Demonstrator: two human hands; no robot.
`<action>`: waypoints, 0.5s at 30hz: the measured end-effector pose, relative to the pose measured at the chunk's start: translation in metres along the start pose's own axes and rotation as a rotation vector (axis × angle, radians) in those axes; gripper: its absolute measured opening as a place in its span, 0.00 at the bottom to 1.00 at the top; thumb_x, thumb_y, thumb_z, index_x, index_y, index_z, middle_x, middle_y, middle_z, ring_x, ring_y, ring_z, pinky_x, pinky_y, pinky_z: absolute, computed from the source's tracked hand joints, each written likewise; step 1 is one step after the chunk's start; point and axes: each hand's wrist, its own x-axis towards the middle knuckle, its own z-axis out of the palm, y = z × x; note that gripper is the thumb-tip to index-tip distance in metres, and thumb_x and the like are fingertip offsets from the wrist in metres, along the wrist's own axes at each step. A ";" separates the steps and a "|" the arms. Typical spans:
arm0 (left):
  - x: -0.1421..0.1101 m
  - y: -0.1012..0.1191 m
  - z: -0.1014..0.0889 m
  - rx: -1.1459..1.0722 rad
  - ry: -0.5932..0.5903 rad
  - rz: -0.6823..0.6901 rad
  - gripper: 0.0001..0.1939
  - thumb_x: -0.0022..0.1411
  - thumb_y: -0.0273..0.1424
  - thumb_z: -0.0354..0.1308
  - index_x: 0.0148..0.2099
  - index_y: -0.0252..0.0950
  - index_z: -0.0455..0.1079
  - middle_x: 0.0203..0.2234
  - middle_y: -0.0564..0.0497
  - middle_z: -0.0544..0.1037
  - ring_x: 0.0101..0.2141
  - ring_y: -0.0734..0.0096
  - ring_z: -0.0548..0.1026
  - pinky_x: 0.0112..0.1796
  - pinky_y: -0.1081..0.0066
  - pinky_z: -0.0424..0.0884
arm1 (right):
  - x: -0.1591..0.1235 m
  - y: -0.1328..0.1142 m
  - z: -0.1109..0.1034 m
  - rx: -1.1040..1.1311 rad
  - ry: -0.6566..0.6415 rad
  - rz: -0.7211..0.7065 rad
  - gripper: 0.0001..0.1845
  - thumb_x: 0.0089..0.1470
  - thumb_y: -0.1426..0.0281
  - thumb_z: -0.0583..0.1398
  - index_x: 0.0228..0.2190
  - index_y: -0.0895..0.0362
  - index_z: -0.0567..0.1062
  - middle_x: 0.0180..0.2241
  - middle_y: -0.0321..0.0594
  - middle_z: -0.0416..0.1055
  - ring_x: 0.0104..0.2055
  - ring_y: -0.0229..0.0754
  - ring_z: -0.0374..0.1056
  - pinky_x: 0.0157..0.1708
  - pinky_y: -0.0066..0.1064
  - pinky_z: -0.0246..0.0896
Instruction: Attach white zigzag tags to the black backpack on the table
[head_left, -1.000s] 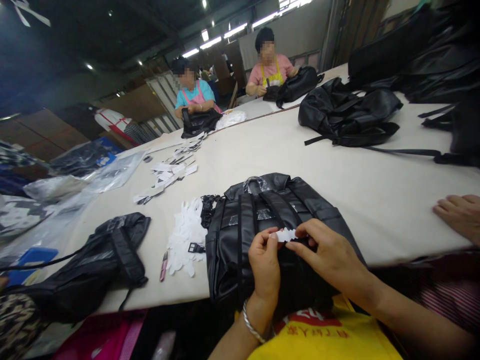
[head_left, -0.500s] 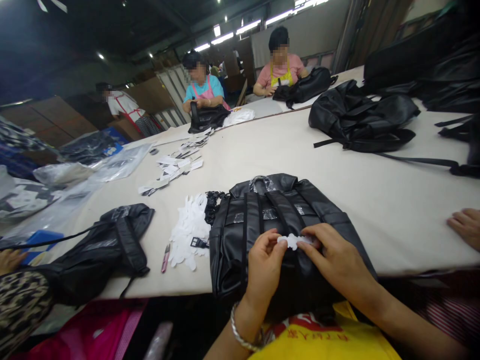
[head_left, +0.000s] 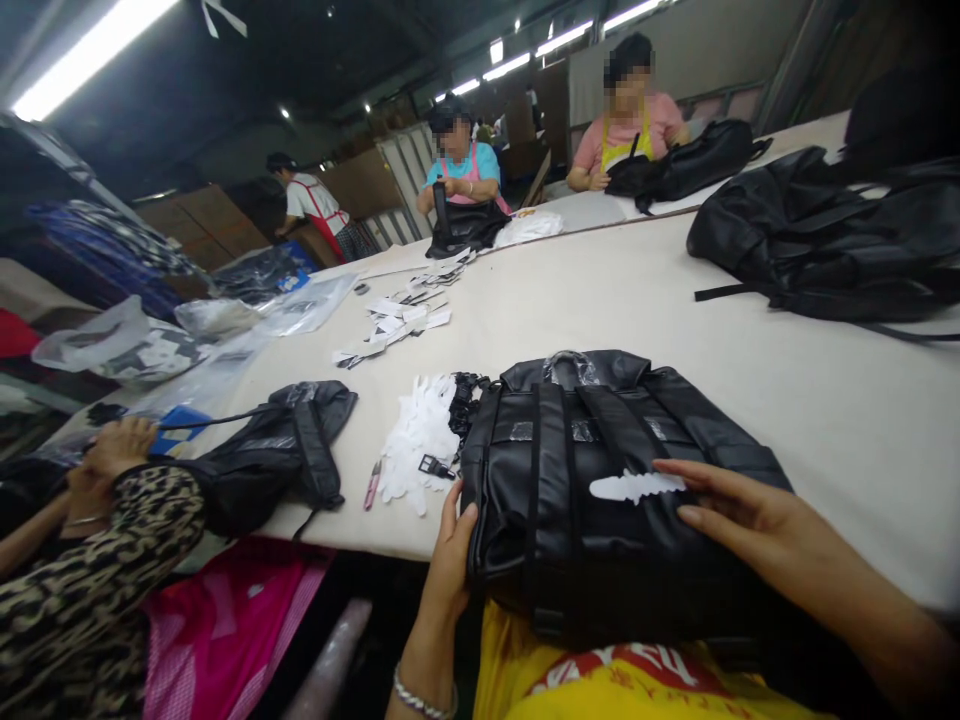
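Observation:
A black backpack (head_left: 600,470) lies flat in front of me at the table's near edge, straps up. A white scalloped strip (head_left: 634,487) rests on its back panel. My right hand (head_left: 739,515) lies flat on the backpack with fingers stretched out, fingertips touching the strip's right end. My left hand (head_left: 450,555) is open against the backpack's left side near the bottom corner, fingers flat on it. A silver bracelet is on my left wrist.
A heap of white cut pieces (head_left: 416,440) and a pink tool (head_left: 372,486) lie left of the backpack. Another black bag (head_left: 274,450) sits by a person in a leopard-print sleeve (head_left: 97,560). More bags (head_left: 817,235), paper tags (head_left: 397,315) and seated workers are farther along the table (head_left: 825,400).
Both hands held the white strip above the backpack; now it lies on the panel. My left hand dropped to the bag's left side, my right flattened out. The view swung left.

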 end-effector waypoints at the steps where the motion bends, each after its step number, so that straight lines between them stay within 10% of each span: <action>1: -0.004 -0.001 0.001 0.018 -0.021 0.000 0.28 0.56 0.41 0.50 0.58 0.45 0.48 0.56 0.48 0.59 0.54 0.66 0.61 0.55 0.65 0.57 | 0.002 -0.002 -0.008 0.052 -0.009 0.057 0.29 0.41 0.52 0.58 0.45 0.52 0.69 0.36 0.40 0.72 0.36 0.44 0.68 0.30 0.28 0.67; 4: -0.013 0.005 -0.001 0.305 0.019 0.118 0.27 0.55 0.42 0.51 0.56 0.39 0.54 0.52 0.44 0.64 0.53 0.63 0.61 0.54 0.60 0.56 | 0.004 0.009 -0.029 -0.074 -0.002 0.100 0.26 0.40 0.51 0.58 0.41 0.48 0.72 0.39 0.39 0.71 0.39 0.47 0.68 0.35 0.32 0.68; 8: -0.019 0.026 0.007 0.789 0.171 0.456 0.19 0.55 0.42 0.51 0.45 0.37 0.67 0.54 0.44 0.59 0.56 0.61 0.55 0.56 0.58 0.52 | -0.006 0.038 -0.033 -0.500 0.009 -0.212 0.20 0.46 0.52 0.53 0.41 0.43 0.72 0.46 0.37 0.66 0.47 0.51 0.63 0.48 0.46 0.61; 12: -0.022 0.039 0.038 0.994 -0.205 0.589 0.19 0.48 0.45 0.57 0.36 0.36 0.70 0.46 0.43 0.68 0.52 0.57 0.60 0.53 0.58 0.54 | -0.022 0.023 -0.016 -0.687 0.234 -0.425 0.20 0.51 0.54 0.50 0.44 0.43 0.69 0.53 0.35 0.58 0.51 0.51 0.59 0.49 0.51 0.59; 15: -0.020 0.044 0.055 0.953 -0.348 0.565 0.12 0.46 0.38 0.59 0.31 0.34 0.69 0.33 0.48 0.73 0.39 0.63 0.68 0.43 0.65 0.62 | -0.028 -0.007 0.002 -0.559 0.128 -0.421 0.17 0.51 0.55 0.52 0.41 0.42 0.70 0.49 0.33 0.63 0.49 0.47 0.61 0.49 0.45 0.60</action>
